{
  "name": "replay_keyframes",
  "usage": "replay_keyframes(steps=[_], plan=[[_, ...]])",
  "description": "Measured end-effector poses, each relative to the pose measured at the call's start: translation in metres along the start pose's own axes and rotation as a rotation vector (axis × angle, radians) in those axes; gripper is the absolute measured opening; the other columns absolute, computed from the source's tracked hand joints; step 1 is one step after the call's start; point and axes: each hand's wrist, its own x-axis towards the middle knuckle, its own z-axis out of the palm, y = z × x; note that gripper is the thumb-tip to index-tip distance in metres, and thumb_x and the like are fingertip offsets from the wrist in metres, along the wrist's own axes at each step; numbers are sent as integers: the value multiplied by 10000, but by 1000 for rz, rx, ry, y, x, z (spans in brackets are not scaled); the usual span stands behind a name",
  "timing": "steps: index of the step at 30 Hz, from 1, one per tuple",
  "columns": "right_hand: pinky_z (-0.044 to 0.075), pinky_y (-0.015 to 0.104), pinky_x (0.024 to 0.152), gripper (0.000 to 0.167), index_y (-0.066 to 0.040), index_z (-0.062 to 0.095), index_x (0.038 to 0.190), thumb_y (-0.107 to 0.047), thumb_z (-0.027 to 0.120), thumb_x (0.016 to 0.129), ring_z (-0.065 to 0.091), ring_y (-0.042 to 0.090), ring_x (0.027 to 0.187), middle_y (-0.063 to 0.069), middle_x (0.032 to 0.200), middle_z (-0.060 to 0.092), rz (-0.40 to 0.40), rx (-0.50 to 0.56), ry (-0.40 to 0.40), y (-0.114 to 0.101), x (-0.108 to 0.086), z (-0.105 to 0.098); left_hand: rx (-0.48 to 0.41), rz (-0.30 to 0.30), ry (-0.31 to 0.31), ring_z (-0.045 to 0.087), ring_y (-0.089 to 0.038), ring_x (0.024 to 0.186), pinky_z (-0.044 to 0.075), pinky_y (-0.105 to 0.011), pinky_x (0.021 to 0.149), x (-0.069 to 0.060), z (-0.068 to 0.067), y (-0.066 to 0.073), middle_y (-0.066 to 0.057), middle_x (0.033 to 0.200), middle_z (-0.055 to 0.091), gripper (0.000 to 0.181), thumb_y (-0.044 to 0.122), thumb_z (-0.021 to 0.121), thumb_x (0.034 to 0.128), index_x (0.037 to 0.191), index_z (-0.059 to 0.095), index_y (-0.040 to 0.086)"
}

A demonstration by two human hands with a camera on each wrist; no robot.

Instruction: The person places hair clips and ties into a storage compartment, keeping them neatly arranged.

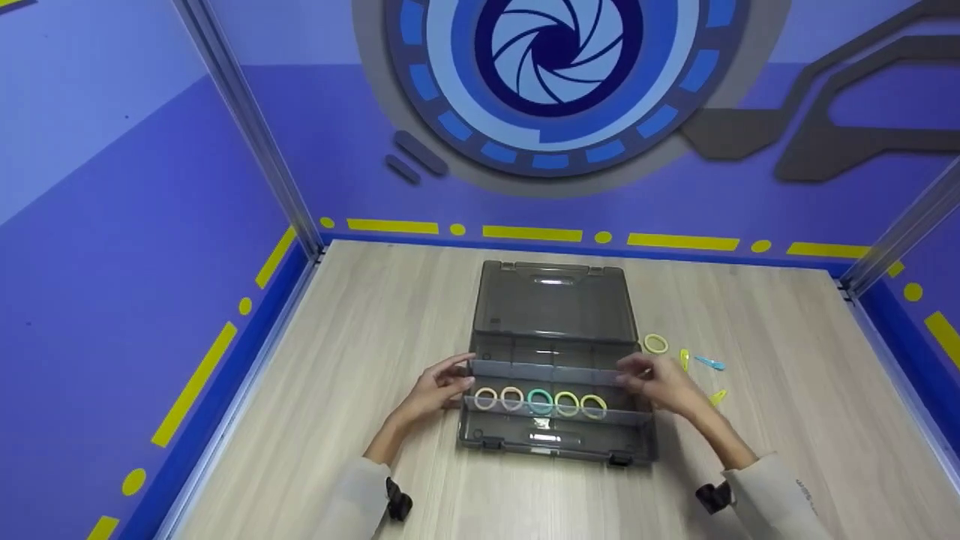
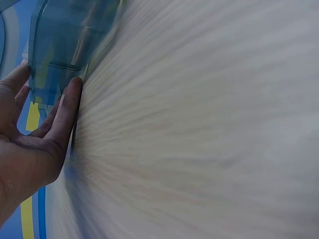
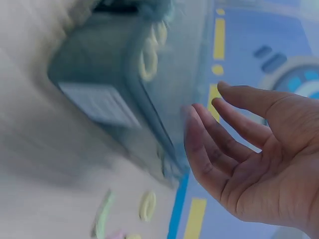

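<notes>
Head view showed the grey see-through box (image 1: 555, 453) sitting on the worktop (image 1: 375, 315), its lid (image 1: 555, 300) open at the far side. Five rings (image 1: 540, 391) made a row between the rear divider (image 1: 547, 372) and the front divider (image 1: 630, 417). The left hand (image 1: 431, 393) lay against the box's left side, fingers fairly straight, touching without clenching. The right hand (image 1: 660, 382) was at the right rim, fingers loosely bent and holding nothing; whether its fingertips touched the box, I could not tell. Doing this well, I judged, called for steady, light pressure from the left and small movements from the right, since bumping a divider could have disturbed the row. A loose yellow ring (image 1: 646, 345) and a blue clip (image 1: 709, 363) lay near the right hand, so care against sweeping them aside seemed wise.
</notes>
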Motion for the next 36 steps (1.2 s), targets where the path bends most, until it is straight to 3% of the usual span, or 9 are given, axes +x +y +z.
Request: replay_keyframes(steps=[5, 11, 14, 18, 25, 31, 36], plan=[[596, 285, 612, 322, 114, 641, 1239, -66, 675, 975, 729, 251, 786, 268, 1032, 736, 90, 59, 79, 14, 2, -30, 7, 11, 2, 626, -162, 1034, 604, -311, 804, -1, 1, -1, -252, 1349, 545, 554, 201, 652, 1017, 1531, 466, 113], [598, 239, 624, 328, 137, 623, 1255, -56, 642, 991, 719, 97, 762, 305, 1054, 715, 170, 125, 173, 43, 10, -50, 36, 39, 12, 620, -156, 1022, 608, -329, 791, -1, 0, -1, -239, 1319, 568, 549, 178, 654, 1014, 1525, 473, 96], [612, 249, 672, 344, 143, 609, 1279, -57, 625, 999, 703, 36, 766, 296, 1068, 710, 217, 168, 221, 59, 13, -48, 51, 52, 5, 618, -160, 1024, 602, -317, 786, -1, -1, -1, -236, 1312, 575, 546, 171, 647, 1018, 1527, 469, 89], [615, 251, 709, 361, 132, 605, 1296, -88, 621, 1009, 710, 56, 797, 276, 1092, 704, 274, 207, 284, 74, 17, -38, 83, 72, 5, 607, -153, 1014, 578, -273, 775, -1, 0, -1, -248, 1315, 590, 531, 180, 635, 1025, 1526, 478, 98], [606, 227, 667, 391, 136, 578, 1325, -102, 595, 1015, 724, 85, 744, 270, 1074, 706, 396, 245, 321, 88, 26, -20, 57, 60, -20, 537, -102, 888, 520, -224, 713, -3, 3, 0, -242, 1287, 574, 544, 175, 608, 1040, 1544, 436, 61], [595, 255, 668, 361, 138, 626, 1263, -103, 606, 995, 741, 217, 813, 317, 1118, 702, 397, 83, 360, 92, 32, -11, 50, 61, -26, 487, -108, 826, 505, -217, 687, -1, 4, 2, -203, 1246, 574, 537, 164, 601, 1042, 1541, 437, 52], [555, 287, 675, 316, 101, 698, 1183, -131, 637, 978, 684, 182, 772, 242, 1006, 741, 393, -33, 390, 92, 37, -7, 27, 48, -16, 474, -103, 793, 482, -215, 660, 0, 2, 4, -201, 1244, 573, 539, 151, 613, 1034, 1536, 444, 52]])
